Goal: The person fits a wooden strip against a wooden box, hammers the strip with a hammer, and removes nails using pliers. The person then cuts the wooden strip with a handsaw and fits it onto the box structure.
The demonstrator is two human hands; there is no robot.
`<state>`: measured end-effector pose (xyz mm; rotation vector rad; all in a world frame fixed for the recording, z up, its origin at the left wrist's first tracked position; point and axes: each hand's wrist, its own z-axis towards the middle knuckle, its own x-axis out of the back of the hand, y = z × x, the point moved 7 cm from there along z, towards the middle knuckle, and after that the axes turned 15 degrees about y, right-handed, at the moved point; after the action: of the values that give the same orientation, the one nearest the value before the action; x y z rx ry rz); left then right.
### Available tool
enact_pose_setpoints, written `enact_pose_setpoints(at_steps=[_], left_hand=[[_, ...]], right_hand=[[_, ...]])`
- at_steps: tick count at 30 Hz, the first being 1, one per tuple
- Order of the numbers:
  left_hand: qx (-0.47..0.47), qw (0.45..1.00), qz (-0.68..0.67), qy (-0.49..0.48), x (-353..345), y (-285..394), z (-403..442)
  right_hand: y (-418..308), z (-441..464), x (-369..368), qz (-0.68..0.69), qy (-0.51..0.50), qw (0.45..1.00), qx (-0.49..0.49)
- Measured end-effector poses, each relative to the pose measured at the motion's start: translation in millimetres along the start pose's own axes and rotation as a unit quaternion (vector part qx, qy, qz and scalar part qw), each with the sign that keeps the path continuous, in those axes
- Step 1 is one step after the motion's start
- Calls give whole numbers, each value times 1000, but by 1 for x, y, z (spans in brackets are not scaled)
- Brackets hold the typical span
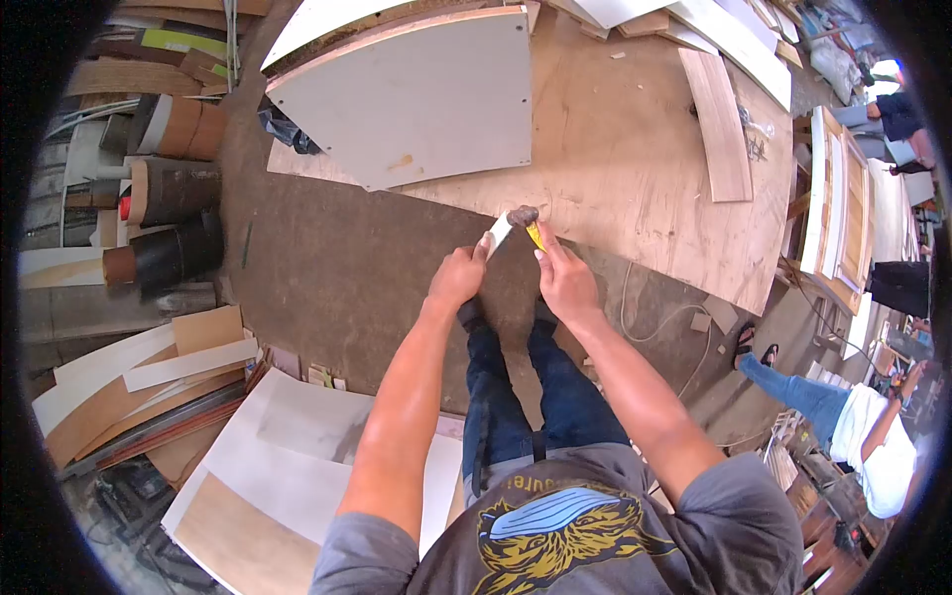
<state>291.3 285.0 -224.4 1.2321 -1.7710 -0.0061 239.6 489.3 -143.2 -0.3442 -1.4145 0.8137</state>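
Note:
My left hand (459, 273) is closed round the lower end of a narrow white strip (500, 234), which tilts up and to the right. Opposite it, my right hand (567, 282) grips a yellow-handled tool (536, 235). A brown lump (523, 215) sits where the strip's upper end and the tool come together; its exact nature is too small to tell. Both hands are in front of my body, near the close edge of a large plywood sheet (625, 230). A grey panel (426, 109) with a curved edge rests on that sheet beyond my hands.
Rolls of sheet material (178, 193) and boards line the left side. White sheets (297, 436) lie at the lower left. A wooden plank (716, 124) rests on the plywood. A cable (635, 332) curves over the floor. Another person (873, 441) is at the right.

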Motion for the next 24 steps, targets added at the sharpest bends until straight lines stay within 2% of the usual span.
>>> enact_pose_setpoints(at_steps=[3,4,7,8,12,14,15,17,19,22,24], left_hand=[[4,1000,9,0,2,-1,-6],[-2,1000,3,11,1,-2,-2],[4,1000,12,5,0,-6,-10],[4,1000,17,3,3,-2,-7],[21,1000,-17,-13,3,-3,-3],[21,999,-7,-28,0,-6,-6],[15,1000,-5,-2,-1,-11,-8],[-7,998,-5,60,-2,-14,-1],[15,1000,0,17,-1,-10,-9],[36,999,-7,-29,9,-1,-7],[43,998,-6,-47,5,-1,-14]], right_hand=[[-9,12,23,87,122,988,22],[-9,11,26,103,140,985,0],[-1,-2,-9,52,45,997,-19],[3,0,-8,54,43,998,-4],[-7,8,24,110,142,984,-2],[-3,2,-1,51,38,998,-26],[0,-5,-11,20,-14,999,-41],[0,5,-9,51,32,998,-9],[-5,7,7,78,65,995,13],[-18,8,29,113,193,974,37],[-15,0,5,33,21,999,-9]])
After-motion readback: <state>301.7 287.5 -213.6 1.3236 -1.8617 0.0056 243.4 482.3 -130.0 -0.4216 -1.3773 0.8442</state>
